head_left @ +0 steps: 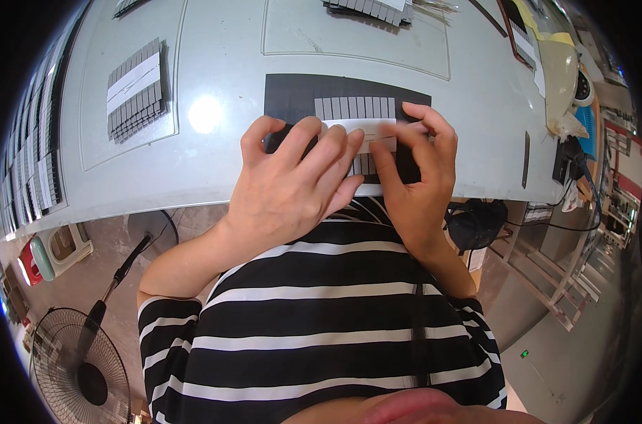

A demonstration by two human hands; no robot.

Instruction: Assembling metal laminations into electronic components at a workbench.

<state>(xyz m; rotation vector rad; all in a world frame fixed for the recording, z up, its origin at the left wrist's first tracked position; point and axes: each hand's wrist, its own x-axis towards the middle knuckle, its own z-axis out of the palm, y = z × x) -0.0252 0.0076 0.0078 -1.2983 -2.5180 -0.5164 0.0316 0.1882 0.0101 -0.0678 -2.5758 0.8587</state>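
Observation:
In front of me lies a stack of narrow grey strips (pixel 355 107) side by side, with a white paper band (pixel 356 125) across its middle. It rests on a dark grey mat (pixel 289 92) near the table's front edge. My left hand (pixel 292 173) covers the stack's left part, its bent fingers pressed on the band and its thumb by the near ends of the strips. At the band's right side, my right hand (pixel 420 162) has thumb and index finger closed on the paper. The index fingertip is slightly blurred, and the other fingers are curled above the mat.
More banded grey stacks sit at the left (pixel 136 90) and at the far edge (pixel 370 10). Long rows of strips (pixel 34 141) line the table's left side. A dark thin bar (pixel 526 159) lies at the right. A standing fan (pixel 80 367) is on the floor, lower left.

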